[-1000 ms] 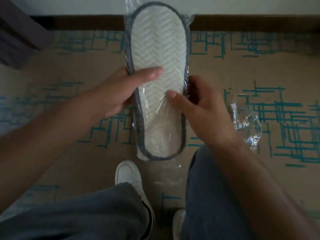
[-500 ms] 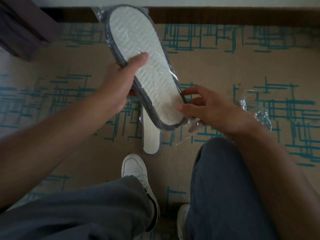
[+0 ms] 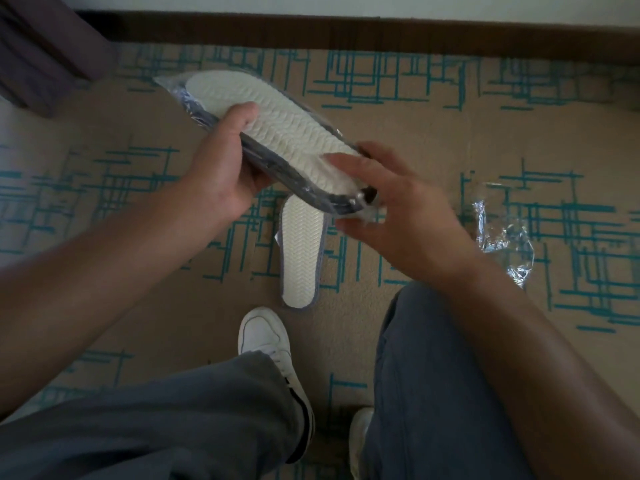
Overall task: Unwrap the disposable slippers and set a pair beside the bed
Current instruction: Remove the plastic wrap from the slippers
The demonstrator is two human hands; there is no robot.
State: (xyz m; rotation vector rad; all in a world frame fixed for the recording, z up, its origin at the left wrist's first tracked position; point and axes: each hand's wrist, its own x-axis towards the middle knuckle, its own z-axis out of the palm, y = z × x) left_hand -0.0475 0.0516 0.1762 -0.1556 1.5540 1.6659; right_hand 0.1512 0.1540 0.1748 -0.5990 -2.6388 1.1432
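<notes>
Nearest you: grey trouser legs and a white shoe on the patterned carpet. Next: a loose slipper, sole up, on the carpet. Your right hand, fingers spread, touches the heel end of the wrapped slipper. Your left hand grips its side, thumb on the sole. Right: crumpled plastic wrap. Farthest: dark skirting board.

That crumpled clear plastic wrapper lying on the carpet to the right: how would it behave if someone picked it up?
The crumpled clear plastic wrapper probably weighs next to nothing and would flop, since it is thin film lying in loose folds on the patterned carpet. Its shiny glints suggest a slick surface, so it may slip from fingers. It looks unlikely to roll.
</notes>
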